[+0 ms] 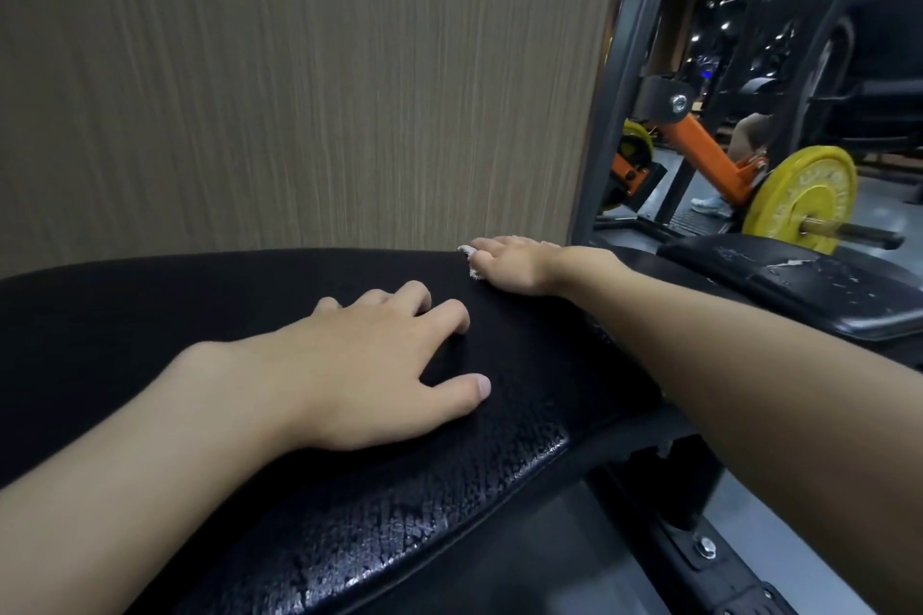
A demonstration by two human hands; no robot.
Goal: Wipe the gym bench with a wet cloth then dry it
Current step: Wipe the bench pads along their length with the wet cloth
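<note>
Black padded bench (150, 315), near edge cracked and glossy. Left hand (379, 365) rests palm-down mid-pad, fingers spread. Right hand (514, 265) at the far edge presses flat on a white cloth (467, 251), mostly hidden under the fingers.

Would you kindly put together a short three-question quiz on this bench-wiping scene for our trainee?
1. True or false: the left hand rests on the bench pad, holding nothing.
2. The white cloth peeks from under the right hand at the pad's: A) near edge, B) far edge, C) underside.
3. Fill in: the weight plate on the right is ____.
Key: 1 true; 2 B; 3 yellow.
</note>
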